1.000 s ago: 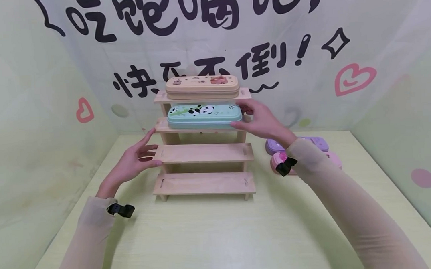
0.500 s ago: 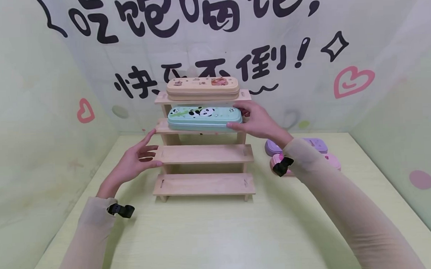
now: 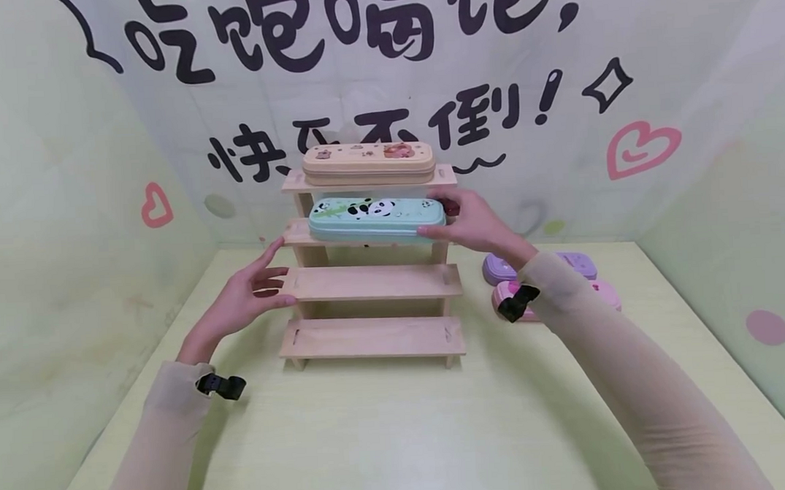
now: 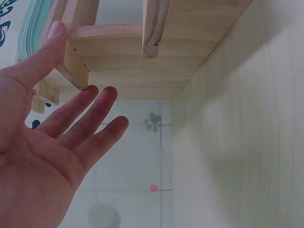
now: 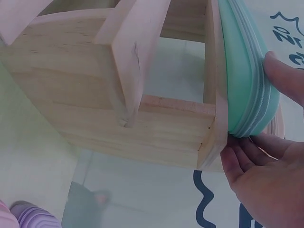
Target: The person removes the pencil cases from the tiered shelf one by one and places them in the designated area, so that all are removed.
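Head view: right hand (image 3: 477, 223) pinches the panda pencil case (image 3: 376, 218) at its right end on the rack's (image 3: 371, 282) second shelf. Left hand (image 3: 246, 295), fingers spread, steadies the rack's left edge. A careless shove could slide the case off.

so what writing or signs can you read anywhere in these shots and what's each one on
"吃饱喝饱," in big black characters, top row of the back wall banner; its top is cut off.
"快乐不倒!" second row of that banner; the beige pencil case hides part of it.
Beige case: small pictures, no readable words.
Green panda pencil case, pinched by the right hand: pandas only, no readable text.
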The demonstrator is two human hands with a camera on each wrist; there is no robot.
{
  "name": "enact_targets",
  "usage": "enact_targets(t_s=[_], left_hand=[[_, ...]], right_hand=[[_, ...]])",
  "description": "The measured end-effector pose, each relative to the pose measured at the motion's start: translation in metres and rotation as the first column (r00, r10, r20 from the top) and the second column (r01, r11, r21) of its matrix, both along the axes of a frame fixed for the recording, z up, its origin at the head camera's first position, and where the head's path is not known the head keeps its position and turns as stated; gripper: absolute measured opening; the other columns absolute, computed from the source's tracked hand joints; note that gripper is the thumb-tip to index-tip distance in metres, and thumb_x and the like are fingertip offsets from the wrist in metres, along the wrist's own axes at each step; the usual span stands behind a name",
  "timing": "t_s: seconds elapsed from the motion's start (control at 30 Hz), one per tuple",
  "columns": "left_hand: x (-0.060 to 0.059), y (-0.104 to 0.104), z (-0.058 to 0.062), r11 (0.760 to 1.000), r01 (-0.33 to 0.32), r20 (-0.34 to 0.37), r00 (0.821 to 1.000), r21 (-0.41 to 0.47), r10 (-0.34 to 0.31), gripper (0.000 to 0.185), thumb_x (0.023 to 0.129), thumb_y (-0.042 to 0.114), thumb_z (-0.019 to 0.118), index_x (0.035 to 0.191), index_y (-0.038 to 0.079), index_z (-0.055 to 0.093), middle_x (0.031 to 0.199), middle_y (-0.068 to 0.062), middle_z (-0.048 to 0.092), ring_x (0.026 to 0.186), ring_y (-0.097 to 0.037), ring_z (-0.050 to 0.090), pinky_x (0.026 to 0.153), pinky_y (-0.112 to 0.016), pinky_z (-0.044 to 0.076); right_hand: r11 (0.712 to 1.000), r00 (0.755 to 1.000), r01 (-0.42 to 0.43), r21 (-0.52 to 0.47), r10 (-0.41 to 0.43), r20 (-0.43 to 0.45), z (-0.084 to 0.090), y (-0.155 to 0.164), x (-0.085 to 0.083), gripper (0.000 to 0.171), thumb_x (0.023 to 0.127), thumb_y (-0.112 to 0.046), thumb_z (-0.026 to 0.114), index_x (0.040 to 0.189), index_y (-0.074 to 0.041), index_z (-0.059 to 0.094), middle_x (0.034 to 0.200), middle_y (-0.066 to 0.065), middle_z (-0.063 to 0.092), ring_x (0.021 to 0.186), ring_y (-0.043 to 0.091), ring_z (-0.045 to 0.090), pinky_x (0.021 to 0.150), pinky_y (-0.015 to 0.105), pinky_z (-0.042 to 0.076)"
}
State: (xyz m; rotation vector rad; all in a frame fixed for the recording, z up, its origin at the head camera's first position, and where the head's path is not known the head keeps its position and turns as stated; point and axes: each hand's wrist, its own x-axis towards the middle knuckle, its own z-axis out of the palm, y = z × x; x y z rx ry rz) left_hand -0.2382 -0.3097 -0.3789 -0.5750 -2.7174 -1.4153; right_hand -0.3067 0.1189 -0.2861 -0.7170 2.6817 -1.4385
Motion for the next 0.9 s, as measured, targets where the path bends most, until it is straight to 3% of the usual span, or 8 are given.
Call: enact_targets(t_s=[0.5,0.9], left_hand=[[-0.0004,-0.0001,-0.0008,1.000,-0.003,-0.009,1.000,-0.001,0.003,0.106,0.092,0.018,0.086,0.168,0.045,0.018,0.149,-0.029,0.054,0.127,-0.046,0.062,0.107,-0.063,0.048],[0.0006,-0.0005,-0.0008,1.000,-0.002,-0.004,1.000,-0.004,0.002,0.106,0.092,0.019,0.086,0.168,0.045,0.017,0.148,-0.029,0.055,0.127,-0.045,0.062,0.107,-0.061,0.049]], right_hand=[[0.999,0.999,-0.016,0.030,0.014,0.052,-0.0009,0.0044,0.0005,0.076,0.090,-0.028,0.086,0.154,-0.006,0.051,0.130,0.015,0.060,0.112,0.034,0.057,0.088,0.038,0.054],[0.998,0.994,0.011,-0.069,-0.004,0.107,-0.0065,0.0095,0.0019,0.076,0.089,-0.022,0.087,0.154,-0.004,0.052,0.125,0.017,0.063,0.108,0.032,0.057,0.085,0.032,0.053]])
